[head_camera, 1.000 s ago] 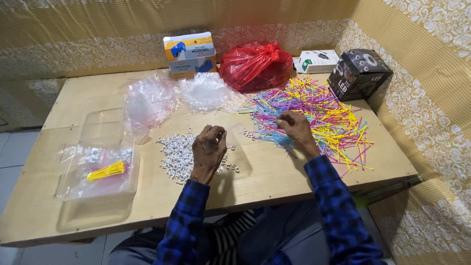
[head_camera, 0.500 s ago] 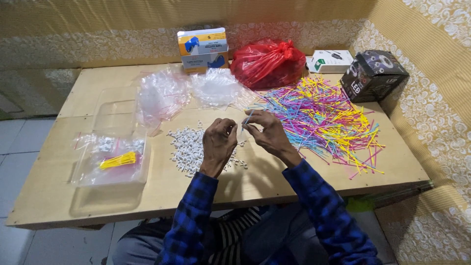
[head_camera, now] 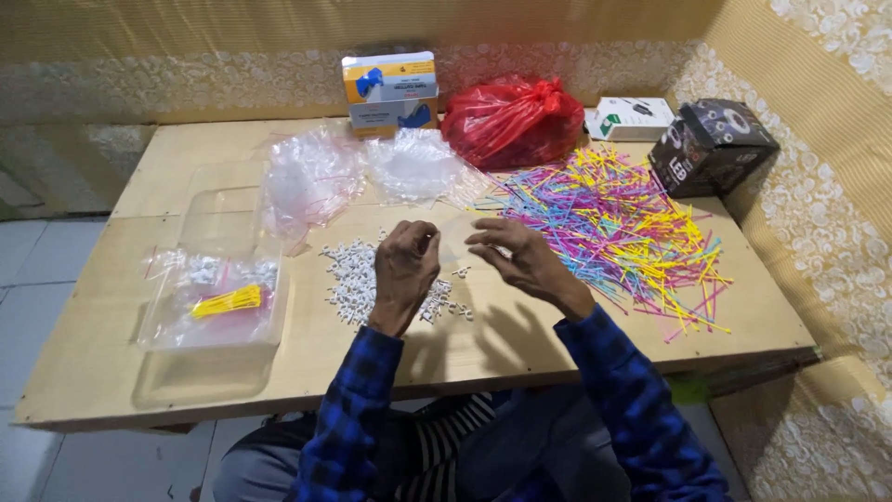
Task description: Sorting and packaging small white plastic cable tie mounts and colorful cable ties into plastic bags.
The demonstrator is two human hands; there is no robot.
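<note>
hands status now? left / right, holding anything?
Left hand: fingers pinched shut above the white pieces; what it grips is too small to tell.
Right hand: fingers loosely curled, contents unclear.

Only 1 view is showing: the head camera is looking steeply down and forward from above the seated person, facing the far wall. It is sitting far enough back that the whole wooden table (head_camera: 520,358) is fitting in the frame, with its far edge running along the upper part and its near edge crossing the lower third. The left hand (head_camera: 404,274) and the right hand (head_camera: 525,260) are appearing near the centre, with both blue plaid sleeves rising from the bottom edge. Tiled floor is showing at the far left, patterned wall at the right.
</note>
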